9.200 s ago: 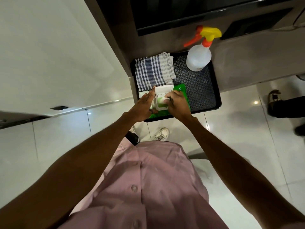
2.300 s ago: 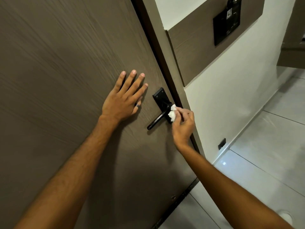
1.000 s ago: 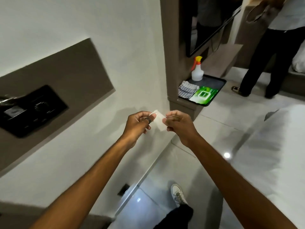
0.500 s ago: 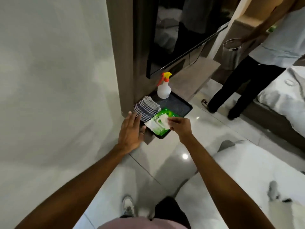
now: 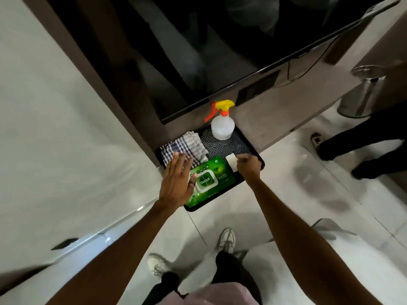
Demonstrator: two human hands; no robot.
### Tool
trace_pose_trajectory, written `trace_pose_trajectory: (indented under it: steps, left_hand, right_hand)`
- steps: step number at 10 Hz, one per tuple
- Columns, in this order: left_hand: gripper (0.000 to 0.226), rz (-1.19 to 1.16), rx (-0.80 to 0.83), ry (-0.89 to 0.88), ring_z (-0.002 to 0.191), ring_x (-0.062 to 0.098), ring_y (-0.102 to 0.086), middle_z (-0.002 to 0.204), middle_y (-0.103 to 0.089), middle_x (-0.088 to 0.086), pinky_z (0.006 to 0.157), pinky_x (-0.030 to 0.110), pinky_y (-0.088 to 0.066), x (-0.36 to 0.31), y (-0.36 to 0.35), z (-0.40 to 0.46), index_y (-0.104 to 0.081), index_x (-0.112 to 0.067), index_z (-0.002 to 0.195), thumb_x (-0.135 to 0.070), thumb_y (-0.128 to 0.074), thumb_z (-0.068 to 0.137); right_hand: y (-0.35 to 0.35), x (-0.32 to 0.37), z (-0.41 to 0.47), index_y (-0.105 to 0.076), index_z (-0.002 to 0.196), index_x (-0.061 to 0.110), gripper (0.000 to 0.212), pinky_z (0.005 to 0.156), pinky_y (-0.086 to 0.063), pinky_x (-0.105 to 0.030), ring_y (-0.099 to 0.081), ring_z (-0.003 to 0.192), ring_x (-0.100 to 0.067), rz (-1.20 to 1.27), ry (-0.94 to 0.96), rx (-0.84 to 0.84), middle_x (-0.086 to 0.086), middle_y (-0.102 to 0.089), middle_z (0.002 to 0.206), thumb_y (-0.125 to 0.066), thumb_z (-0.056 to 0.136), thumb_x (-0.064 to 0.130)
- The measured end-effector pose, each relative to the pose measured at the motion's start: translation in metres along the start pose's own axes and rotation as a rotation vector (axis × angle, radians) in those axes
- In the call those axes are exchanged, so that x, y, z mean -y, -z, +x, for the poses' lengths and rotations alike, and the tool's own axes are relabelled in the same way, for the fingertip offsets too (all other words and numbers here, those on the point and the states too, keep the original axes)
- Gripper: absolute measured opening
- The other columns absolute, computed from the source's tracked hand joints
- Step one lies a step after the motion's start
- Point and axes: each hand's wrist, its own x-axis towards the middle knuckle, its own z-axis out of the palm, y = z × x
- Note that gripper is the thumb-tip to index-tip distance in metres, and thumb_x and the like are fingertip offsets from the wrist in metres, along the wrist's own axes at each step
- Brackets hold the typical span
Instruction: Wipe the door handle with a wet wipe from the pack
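A green wet wipe pack (image 5: 211, 180) lies lid shut on a black tray (image 5: 259, 158). My right hand (image 5: 247, 166) is over the tray's right side, fingers pinched on a folded white wet wipe (image 5: 231, 162) that sits just right of the pack. My left hand (image 5: 176, 181) hovers flat with fingers spread over the pack's left end and the edge of a checked cloth (image 5: 187, 147). It holds nothing. The door handle is out of view.
A clear spray bottle (image 5: 222, 126) with a yellow and orange trigger stands at the tray's back. A dark TV screen (image 5: 198, 51) hangs above. A steel bin (image 5: 363, 95) and another person's legs (image 5: 374, 148) are at the right. White wall at left.
I have turned from the door to the tray. The wipe, held in both hands a second ago, is now in my right hand only, down on the tray beside the pack.
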Motion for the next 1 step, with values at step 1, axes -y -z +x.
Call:
trace_pose_trajectory:
  steps: [1]
  left_hand:
    - [0.061,0.022,-0.041,0.029,0.159,0.037,-0.023,0.168,-0.034,0.017,0.128,0.052,-0.024,-0.0106,0.0038,-0.0062,-0.045,-0.009,0.157,-0.038,-0.051,0.104]
  right_hand:
    - [0.0029,-0.0071,0.0023,-0.069,0.124,0.006,0.034,0.104,-0.042,-0.040,-0.060,0.121,-0.039,-0.117,0.054,-0.045,-0.020,-0.070,0.125,-0.060,0.091,0.008]
